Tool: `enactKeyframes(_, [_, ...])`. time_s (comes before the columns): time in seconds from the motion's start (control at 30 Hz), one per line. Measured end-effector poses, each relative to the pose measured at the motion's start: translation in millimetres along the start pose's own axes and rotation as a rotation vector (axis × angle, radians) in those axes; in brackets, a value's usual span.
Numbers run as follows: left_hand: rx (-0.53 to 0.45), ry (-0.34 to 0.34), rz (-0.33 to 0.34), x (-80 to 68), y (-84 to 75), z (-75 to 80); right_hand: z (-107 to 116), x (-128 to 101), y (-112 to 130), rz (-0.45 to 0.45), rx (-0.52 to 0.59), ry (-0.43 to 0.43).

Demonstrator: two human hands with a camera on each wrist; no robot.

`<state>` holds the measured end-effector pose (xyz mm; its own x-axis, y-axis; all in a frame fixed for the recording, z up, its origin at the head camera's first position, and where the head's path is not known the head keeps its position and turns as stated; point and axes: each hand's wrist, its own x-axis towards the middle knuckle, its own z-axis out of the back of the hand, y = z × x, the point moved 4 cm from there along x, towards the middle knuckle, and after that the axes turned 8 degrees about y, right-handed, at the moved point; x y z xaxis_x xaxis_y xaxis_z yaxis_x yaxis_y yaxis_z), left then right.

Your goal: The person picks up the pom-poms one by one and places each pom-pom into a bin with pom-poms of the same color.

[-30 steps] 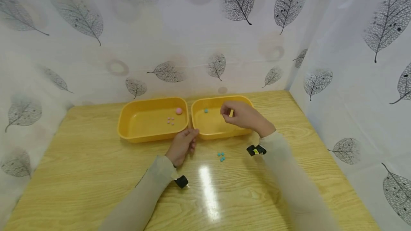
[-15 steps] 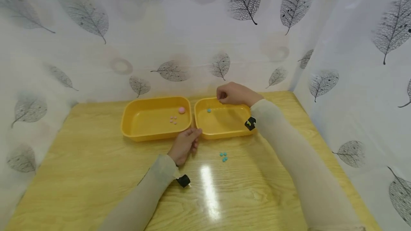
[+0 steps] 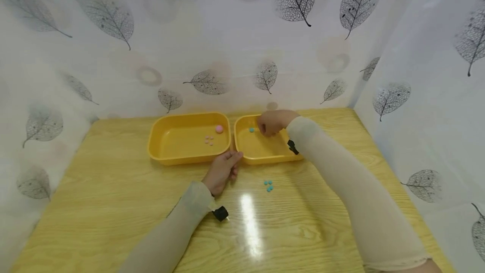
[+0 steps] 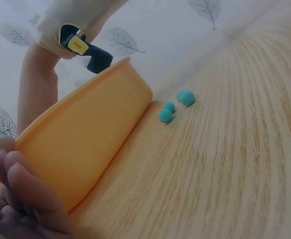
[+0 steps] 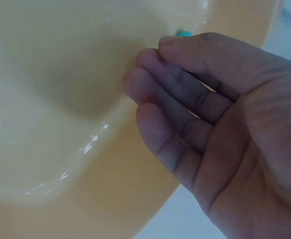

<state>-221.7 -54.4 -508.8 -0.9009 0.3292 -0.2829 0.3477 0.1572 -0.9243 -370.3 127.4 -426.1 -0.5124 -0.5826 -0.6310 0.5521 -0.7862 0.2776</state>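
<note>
Right wrist view: I see the right hand above the right yellow tray, fingers loosely curled and relaxed, grasping nothing. A teal bead lies on the tray floor just beyond the fingertips. In the head view, my left hand rests with relaxed fingers touching the tray's near corner; three teal beads lie on the table nearby

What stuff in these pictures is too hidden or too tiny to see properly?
- Head view: whether the right hand holds a bead; its curled fingers hide it.
- Right wrist view: most of the teal bead sits behind the fingertips.
- Head view: the pink beads in the left tray are too small to count surely.
- Left wrist view: the left hand is cut off by the edge.
</note>
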Motion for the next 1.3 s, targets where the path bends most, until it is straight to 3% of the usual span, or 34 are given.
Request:
enactKeyframes(0.23, [-0.003, -0.002, 0.001, -1.9, -1.3, -1.3, -4, 1, 0, -0.027, -0.107, 0.014])
enactKeyframes(0.63, [-0.006, -0.002, -0.001, -2.0, 0.5, -2.7, -9, -7, 1, 0.031, -0.08, 0.018])
enactKeyframes(0.9, [-0.006, -0.009, 0.005, -2.4, 2.3, -3.8, -12, -23, 3, -0.011, -0.042, 0.004])
enactKeyframes(1.07, [0.001, -0.023, 0.016, -2.2, 3.7, -3.2, -14, -40, 10, 0.054, -0.007, -0.117])
enactKeyframes(1.3, [-0.016, -0.018, -0.004, 0.4, 0.7, -2.6, -14, -77, 30, 0.14, -0.059, -0.456])
